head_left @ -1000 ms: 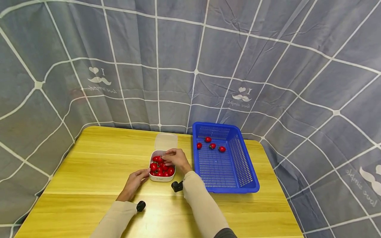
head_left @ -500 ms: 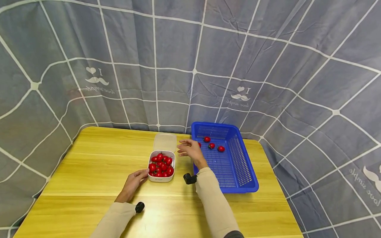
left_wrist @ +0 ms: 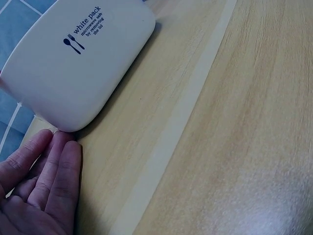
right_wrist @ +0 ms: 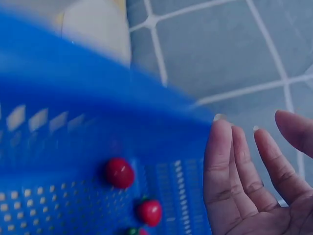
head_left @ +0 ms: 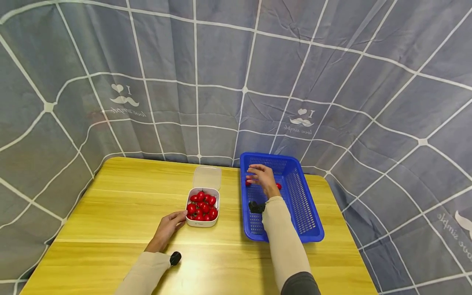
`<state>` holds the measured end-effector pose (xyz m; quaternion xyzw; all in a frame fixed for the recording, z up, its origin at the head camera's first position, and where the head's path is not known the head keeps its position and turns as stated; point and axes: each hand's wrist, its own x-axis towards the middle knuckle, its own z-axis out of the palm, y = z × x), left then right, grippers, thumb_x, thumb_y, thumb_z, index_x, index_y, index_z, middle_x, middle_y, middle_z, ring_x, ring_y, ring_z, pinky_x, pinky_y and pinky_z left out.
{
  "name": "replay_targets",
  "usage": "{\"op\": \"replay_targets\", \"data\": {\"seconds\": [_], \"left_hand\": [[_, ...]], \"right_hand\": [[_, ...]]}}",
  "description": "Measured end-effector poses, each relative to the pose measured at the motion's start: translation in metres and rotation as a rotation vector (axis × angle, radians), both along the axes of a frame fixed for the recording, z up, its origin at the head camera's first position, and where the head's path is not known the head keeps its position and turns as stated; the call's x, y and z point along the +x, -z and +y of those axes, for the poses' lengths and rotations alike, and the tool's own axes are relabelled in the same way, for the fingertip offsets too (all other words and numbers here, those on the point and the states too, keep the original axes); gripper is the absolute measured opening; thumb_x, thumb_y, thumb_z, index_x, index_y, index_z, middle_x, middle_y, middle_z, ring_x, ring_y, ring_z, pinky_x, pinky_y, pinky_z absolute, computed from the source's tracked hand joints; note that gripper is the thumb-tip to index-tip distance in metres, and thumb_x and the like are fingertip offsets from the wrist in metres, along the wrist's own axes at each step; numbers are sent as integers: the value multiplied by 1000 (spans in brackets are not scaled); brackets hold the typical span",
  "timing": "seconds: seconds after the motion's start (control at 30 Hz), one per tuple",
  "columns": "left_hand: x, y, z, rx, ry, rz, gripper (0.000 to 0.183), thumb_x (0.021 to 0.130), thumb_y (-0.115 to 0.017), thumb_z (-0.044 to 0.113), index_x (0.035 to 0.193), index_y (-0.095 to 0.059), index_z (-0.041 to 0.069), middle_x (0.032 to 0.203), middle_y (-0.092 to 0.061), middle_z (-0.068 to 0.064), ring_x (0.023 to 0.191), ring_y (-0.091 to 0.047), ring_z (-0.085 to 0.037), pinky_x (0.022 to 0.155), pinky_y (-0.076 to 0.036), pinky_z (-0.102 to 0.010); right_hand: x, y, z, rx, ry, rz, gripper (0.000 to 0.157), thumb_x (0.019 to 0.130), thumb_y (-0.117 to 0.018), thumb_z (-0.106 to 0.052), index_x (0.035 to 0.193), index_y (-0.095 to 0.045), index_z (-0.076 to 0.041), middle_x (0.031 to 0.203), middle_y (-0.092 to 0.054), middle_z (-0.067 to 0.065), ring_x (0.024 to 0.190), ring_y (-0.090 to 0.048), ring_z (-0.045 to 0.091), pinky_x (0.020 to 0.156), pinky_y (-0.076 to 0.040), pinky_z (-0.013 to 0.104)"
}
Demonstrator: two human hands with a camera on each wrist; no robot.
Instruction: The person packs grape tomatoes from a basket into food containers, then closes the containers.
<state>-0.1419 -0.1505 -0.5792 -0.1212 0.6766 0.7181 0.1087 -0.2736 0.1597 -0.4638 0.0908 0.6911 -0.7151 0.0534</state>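
A white box [head_left: 200, 224] filled with red cherry tomatoes [head_left: 203, 207] stands on the table. My left hand [head_left: 166, 230] rests at its left side, fingers extended, tips right at the box's lower corner in the left wrist view. My right hand [head_left: 264, 178] is over the left back part of the blue basket [head_left: 313, 209]. In the right wrist view its fingers are spread, with nothing between them. Below them, several loose tomatoes [right_wrist: 120, 173] lie on the basket's perforated floor, partly hidden by the hand in the head view.
Behind the box lies its pale translucent lid [head_left: 207, 177], flat on the wooden table [head_left: 129, 200]. A grey checked curtain [head_left: 217, 102] hangs along the table's back and sides. Each wrist carries a small black camera [head_left: 175, 258].
My right hand has left the white box and moved right, over the blue basket. My left hand has stayed at the box's left side.
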Motion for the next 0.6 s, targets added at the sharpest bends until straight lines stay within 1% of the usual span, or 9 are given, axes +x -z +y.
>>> {"op": "replay_targets", "data": {"seconds": [0.07,0.17,0.23,0.27,0.33,0.47,0.53,0.57,0.6], "left_hand": [[0,0,1,-1,-7,-2,59,96,-60,34,131,-49,-13,135,-50,-24,111,-56,-14,101,-48,-30],[1,-1,0,-5,-3,5,60,97,-60,34,132,-48,-13,135,-49,-25,114,-55,-18,102,-47,-31],[1,-1,-1,-7,2,8,60,97,-59,34,132,-48,-13,136,-48,-25,116,-54,-19,102,-47,-31],[1,-1,-1,-7,0,8,60,97,-59,34,132,-48,-13,136,-48,-25,115,-55,-19,102,-47,-31],[0,-1,-1,-10,-2,7,59,97,-59,34,132,-48,-12,136,-49,-25,114,-55,-17,101,-48,-29],[-1,1,-1,-7,-5,9,59,97,-59,33,132,-48,-13,135,-49,-25,114,-55,-17,101,-48,-30],[-1,3,0,-3,-4,13,59,97,-60,34,132,-48,-12,136,-48,-25,117,-53,-20,101,-48,-29],[-2,3,0,-2,0,16,60,97,-60,34,132,-47,-12,136,-48,-26,119,-52,-23,102,-48,-29],[-2,4,0,-3,2,19,61,96,-60,35,133,-47,-12,136,-48,-26,120,-52,-24,101,-48,-29]], "right_hand": [[-5,3,7,21,6,-33,36,92,-62,-2,124,-55,12,115,-62,29,82,-69,30,88,-55,50],[-10,12,12,52,9,-76,36,93,-60,-2,126,-54,12,124,-57,32,80,-69,27,76,-61,38],[-12,19,15,71,11,-103,36,94,-58,-2,127,-53,12,127,-54,32,79,-69,25,67,-62,31],[-12,22,16,82,11,-116,36,95,-57,-1,128,-53,11,128,-54,32,79,-69,25,65,-62,29],[-13,29,16,101,5,-144,36,95,-55,-1,129,-53,11,130,-53,31,83,-68,27,68,-62,30],[-16,43,17,108,-10,-190,39,96,-49,1,134,-50,9,133,-51,27,90,-63,31,79,-61,37],[-40,85,30,84,-15,-196,39,94,-52,0,132,-53,4,128,-55,23,90,-63,31,82,-60,41],[-52,107,38,67,-29,-181,38,92,-53,1,130,-55,3,123,-58,22,86,-63,30,78,-61,41],[-63,125,44,62,-40,-182,39,92,-54,1,130,-56,0,121,-59,20,87,-63,31,78,-61,42]]}}
